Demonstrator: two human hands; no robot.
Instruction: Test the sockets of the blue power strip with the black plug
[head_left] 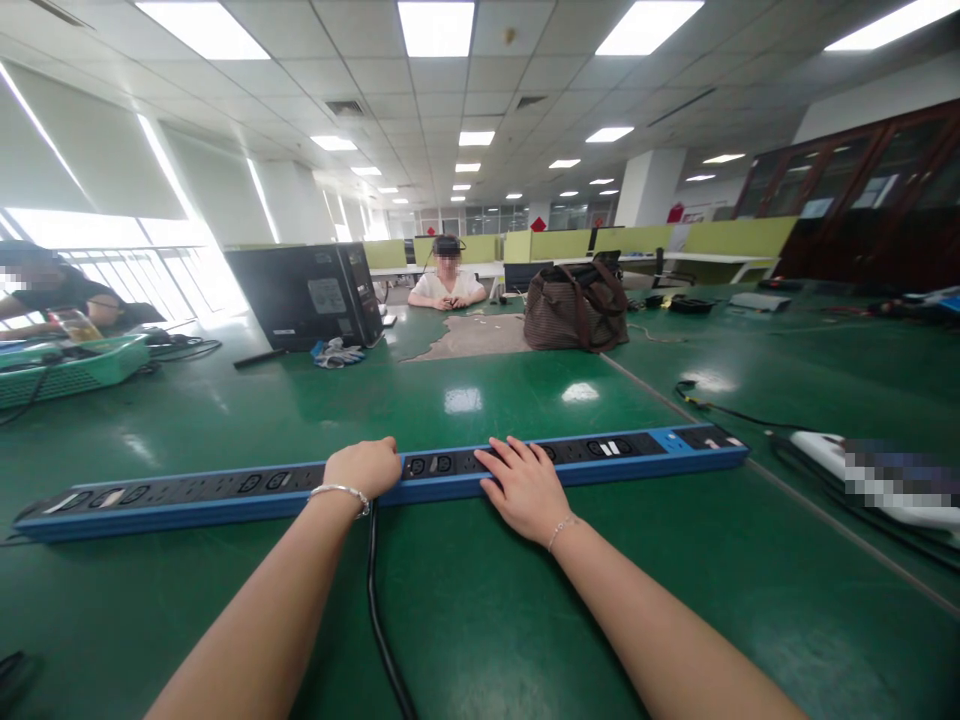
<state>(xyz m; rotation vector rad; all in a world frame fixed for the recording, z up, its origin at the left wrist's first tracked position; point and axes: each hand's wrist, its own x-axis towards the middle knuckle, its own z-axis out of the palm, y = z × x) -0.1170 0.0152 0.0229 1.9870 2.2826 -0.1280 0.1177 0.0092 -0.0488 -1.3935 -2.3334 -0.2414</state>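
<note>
Partly, left hand (363, 468) hides power strip (442, 480), fingertips unseen

One bag (555, 315), one basket (97, 374) — one power strip (637, 458)

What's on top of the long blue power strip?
On the power strip: a curled left hand, a flatter right hand. Whatever lies beneath the hands, or in the left palm, is hidden.
</note>
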